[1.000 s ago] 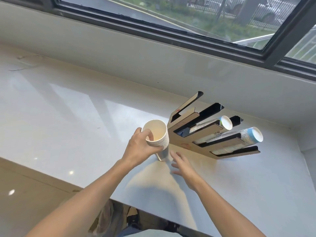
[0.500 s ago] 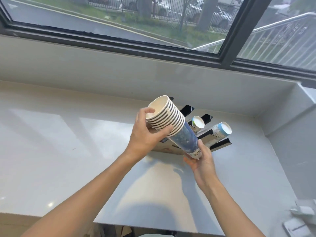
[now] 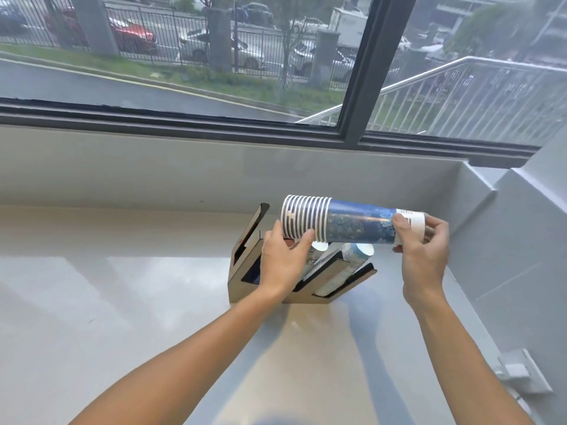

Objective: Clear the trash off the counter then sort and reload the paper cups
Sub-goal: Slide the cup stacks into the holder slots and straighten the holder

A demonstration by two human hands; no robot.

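Observation:
A nested stack of blue paper cups [image 3: 346, 220] lies horizontal in the air above the counter, white rims to the left, bottom end to the right. My left hand [image 3: 283, 262] grips the rim end from below. My right hand [image 3: 425, 250] pinches the narrow bottom end. Under the stack stands a brown cardboard cup holder [image 3: 245, 265] with slanted slots. Two of its slots hold other cup stacks [image 3: 357, 253], partly hidden behind my left hand and the held stack.
The pale counter [image 3: 122, 302] runs left and toward me. A grey wall [image 3: 506, 256] closes it off on the right, with a white socket plate [image 3: 518, 375] low down. A ledge and a large window [image 3: 214, 72] sit behind the holder.
The stack has been lifted off the counter and turned from upright to horizontal. My right hand has moved from the counter to its bottom end. The view has tilted up and right.

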